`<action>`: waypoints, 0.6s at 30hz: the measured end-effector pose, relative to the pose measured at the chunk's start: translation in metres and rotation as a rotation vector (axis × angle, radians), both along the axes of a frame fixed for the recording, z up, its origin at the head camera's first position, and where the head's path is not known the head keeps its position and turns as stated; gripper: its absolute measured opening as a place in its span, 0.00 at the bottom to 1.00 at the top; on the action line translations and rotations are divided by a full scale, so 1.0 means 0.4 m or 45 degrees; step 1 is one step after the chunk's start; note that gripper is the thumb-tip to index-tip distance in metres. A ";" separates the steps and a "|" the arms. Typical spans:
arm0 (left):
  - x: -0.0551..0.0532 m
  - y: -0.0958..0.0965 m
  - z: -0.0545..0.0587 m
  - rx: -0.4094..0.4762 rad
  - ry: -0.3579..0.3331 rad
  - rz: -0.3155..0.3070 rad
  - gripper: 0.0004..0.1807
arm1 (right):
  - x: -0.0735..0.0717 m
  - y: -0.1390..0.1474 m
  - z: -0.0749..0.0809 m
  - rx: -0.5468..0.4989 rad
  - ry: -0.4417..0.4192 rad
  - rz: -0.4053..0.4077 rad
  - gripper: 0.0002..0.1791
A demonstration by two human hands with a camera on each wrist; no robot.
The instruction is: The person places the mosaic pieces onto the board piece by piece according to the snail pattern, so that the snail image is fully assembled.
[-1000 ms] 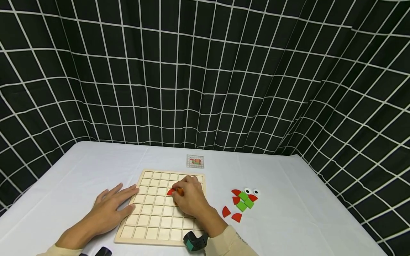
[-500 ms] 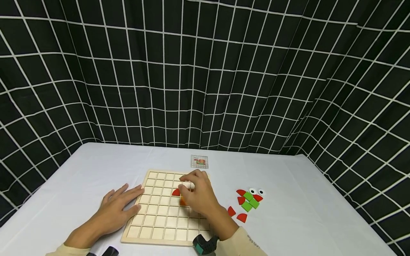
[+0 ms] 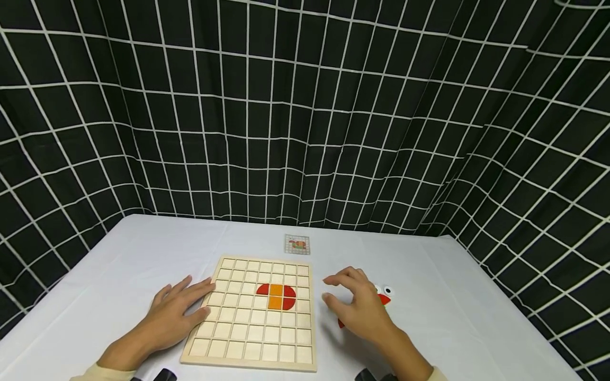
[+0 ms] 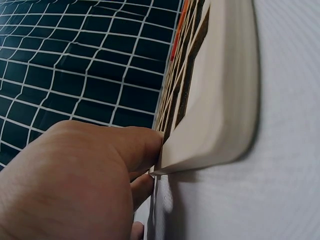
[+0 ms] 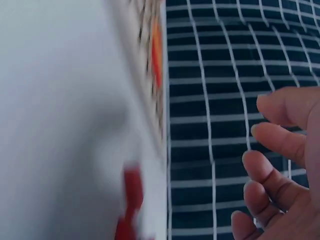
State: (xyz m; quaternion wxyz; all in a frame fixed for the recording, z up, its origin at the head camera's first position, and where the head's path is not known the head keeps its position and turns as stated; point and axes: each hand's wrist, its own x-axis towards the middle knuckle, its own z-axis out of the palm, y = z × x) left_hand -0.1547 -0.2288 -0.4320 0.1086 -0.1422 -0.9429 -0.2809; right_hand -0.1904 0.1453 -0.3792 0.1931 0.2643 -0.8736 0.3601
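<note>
A wooden grid board (image 3: pixel 248 365) lies on the white table. In its cells sit red quarter-circle pieces (image 3: pixel 263 289) on both sides of an orange block (image 3: pixel 275 296). My left hand (image 3: pixel 167 317) lies flat with its fingers straight, thumb and fingertips resting at the board's left rim; the left wrist view shows the thumb against the frame (image 4: pixel 215 125). Off the board's right side, my right hand (image 3: pixel 359 307) hovers with loosely bent fingers and nothing between them. It covers most of the loose pieces; a red one (image 3: pixel 384 299) and a round eye piece (image 3: pixel 388 291) peek out.
A small picture card (image 3: pixel 297 244) with a grid and a coloured figure lies behind the board. Black curtains (image 3: pixel 286 116) with white grid lines rise beyond the table (image 3: pixel 452 317). In the right wrist view, blurred red pieces (image 5: pixel 132 190) show on the table.
My right hand has let go of an orange piece on the board, lifted away and moved right, over the loose pieces. The left hand has stayed at the rim.
</note>
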 end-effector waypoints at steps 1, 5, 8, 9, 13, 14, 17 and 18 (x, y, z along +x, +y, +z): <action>0.000 0.000 0.000 -0.002 -0.005 0.002 0.24 | 0.002 0.020 -0.004 0.014 -0.007 -0.010 0.15; 0.002 0.000 0.000 -0.008 -0.014 0.004 0.25 | 0.007 0.089 -0.022 0.061 -0.038 -0.024 0.15; 0.002 0.001 0.000 -0.008 -0.014 0.000 0.25 | 0.011 0.127 -0.039 0.090 -0.053 -0.011 0.13; 0.002 0.002 0.001 -0.006 -0.015 -0.001 0.25 | 0.012 0.137 -0.044 0.096 -0.063 0.000 0.12; 0.000 0.006 0.000 0.001 -0.017 -0.012 0.25 | 0.017 0.171 -0.066 0.120 -0.125 0.040 0.10; 0.000 0.007 0.000 0.004 -0.020 -0.015 0.25 | 0.016 0.177 -0.071 0.135 -0.138 0.052 0.10; 0.000 0.008 0.000 0.004 -0.020 -0.019 0.25 | 0.013 0.188 -0.083 0.197 -0.133 0.082 0.10; 0.000 0.008 0.000 0.003 -0.019 -0.018 0.25 | 0.010 0.191 -0.087 0.217 -0.116 0.096 0.10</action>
